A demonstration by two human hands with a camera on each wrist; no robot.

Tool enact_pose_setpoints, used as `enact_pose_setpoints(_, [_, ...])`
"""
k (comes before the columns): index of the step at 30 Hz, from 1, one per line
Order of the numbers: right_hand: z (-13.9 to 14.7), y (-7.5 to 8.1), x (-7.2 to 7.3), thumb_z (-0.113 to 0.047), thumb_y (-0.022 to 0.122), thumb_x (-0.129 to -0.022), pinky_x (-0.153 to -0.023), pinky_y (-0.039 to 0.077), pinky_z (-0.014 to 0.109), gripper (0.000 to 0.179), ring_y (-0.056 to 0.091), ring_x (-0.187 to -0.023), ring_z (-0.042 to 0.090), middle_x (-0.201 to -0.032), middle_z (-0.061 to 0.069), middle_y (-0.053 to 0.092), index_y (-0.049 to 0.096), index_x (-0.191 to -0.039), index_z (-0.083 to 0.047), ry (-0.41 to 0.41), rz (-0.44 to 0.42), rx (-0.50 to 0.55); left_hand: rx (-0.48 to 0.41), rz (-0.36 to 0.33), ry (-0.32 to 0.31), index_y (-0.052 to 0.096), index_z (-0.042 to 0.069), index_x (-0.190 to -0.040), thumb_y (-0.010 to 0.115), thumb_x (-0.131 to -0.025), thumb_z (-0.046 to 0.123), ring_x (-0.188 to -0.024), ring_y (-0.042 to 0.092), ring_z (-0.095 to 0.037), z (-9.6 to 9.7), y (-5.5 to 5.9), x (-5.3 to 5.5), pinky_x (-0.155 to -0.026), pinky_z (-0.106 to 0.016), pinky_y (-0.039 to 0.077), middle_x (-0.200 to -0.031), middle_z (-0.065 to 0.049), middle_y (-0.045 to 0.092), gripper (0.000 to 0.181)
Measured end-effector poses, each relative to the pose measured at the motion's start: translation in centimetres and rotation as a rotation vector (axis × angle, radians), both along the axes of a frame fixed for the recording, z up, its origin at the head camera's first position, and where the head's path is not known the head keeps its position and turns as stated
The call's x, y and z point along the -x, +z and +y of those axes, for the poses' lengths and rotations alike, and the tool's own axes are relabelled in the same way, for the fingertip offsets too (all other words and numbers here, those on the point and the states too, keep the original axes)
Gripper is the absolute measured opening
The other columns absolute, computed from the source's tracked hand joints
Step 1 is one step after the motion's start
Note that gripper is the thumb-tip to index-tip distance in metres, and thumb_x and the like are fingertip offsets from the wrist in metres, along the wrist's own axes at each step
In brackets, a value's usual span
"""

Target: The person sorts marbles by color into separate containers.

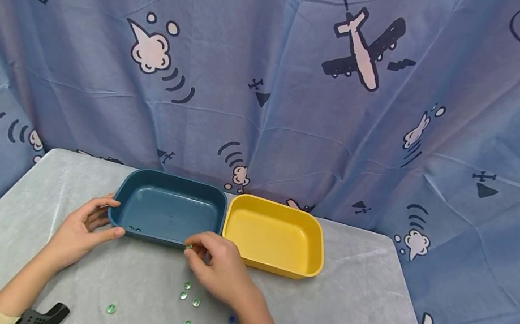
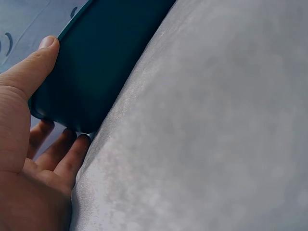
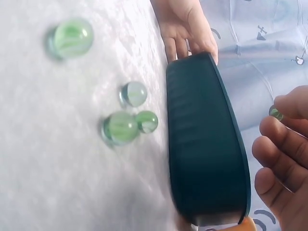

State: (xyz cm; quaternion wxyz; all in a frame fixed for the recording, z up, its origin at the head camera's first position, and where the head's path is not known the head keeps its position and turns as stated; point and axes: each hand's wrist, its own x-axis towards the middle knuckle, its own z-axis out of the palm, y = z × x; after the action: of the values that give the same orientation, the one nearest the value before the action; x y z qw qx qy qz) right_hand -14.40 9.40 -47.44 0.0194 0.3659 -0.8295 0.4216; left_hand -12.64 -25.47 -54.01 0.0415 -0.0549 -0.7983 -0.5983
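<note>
The thumb and index finger of my right hand (image 1: 225,271) pinch a green marble (image 3: 275,113) just above the near rim of a dark teal bin (image 1: 169,210), close to its right corner. My left hand (image 1: 79,232) holds the bin's left end, thumb at the front rim and fingers against the outer side, as the left wrist view shows too. Inside the teal bin, a few small marbles (image 1: 134,228) lie by the near left corner. Several green marbles (image 1: 183,295) are scattered on the table in front, partly seen as a cluster in the right wrist view.
A yellow bin (image 1: 273,236) stands directly to the right of the teal one. One blue marble (image 1: 232,319) lies near my right wrist. The grey cloth-covered table (image 1: 348,314) ends at a blue printed curtain (image 1: 224,64) behind the bins.
</note>
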Motion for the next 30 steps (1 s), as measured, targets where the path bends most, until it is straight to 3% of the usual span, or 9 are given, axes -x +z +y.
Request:
enact_pose_setpoints(11, [0.7, -0.4, 0.7, -0.010, 0.074, -0.106, -0.068, 0.053, 0.020, 0.013, 0.056, -0.081, 0.006, -0.096, -0.008, 0.066, 0.077, -0.118, -0.006, -0.035, -0.021, 0.018, 0.004, 0.012, 0.001, 0.052, -0.001, -0.150, 0.083, -0.100, 0.009, -0.128, 0.049, 0.013, 0.1, 0.0, -0.1, -0.098, -0.011, 0.054, -0.173, -0.029, 0.030, 0.061])
enact_pose_setpoints(21, [1.0, -0.8, 1.3, -0.010, 0.076, -0.105, -0.065, 0.051, 0.022, 0.010, 0.055, -0.079, 0.008, -0.091, -0.011, 0.062, 0.077, -0.115, -0.012, -0.091, -0.035, 0.019, 0.004, 0.006, -0.002, 0.052, -0.001, -0.151, 0.083, -0.100, 0.010, -0.131, 0.050, 0.007, 0.1, 0.0, 0.0, -0.099, -0.012, 0.054, -0.173, -0.027, 0.031, 0.061])
enact_pose_setpoints(30, [0.9, -0.9, 1.7, -0.010, 0.076, -0.105, -0.065, 0.052, 0.021, 0.009, 0.055, -0.077, 0.008, -0.089, -0.009, 0.061, 0.077, -0.114, -0.011, -0.098, -0.033, 0.028, -0.001, 0.014, -0.004, 0.051, -0.001, -0.151, 0.083, -0.100, 0.009, -0.130, 0.049, 0.011, -0.1, -0.1, 0.0, -0.098, -0.011, 0.054, -0.173, -0.028, 0.030, 0.061])
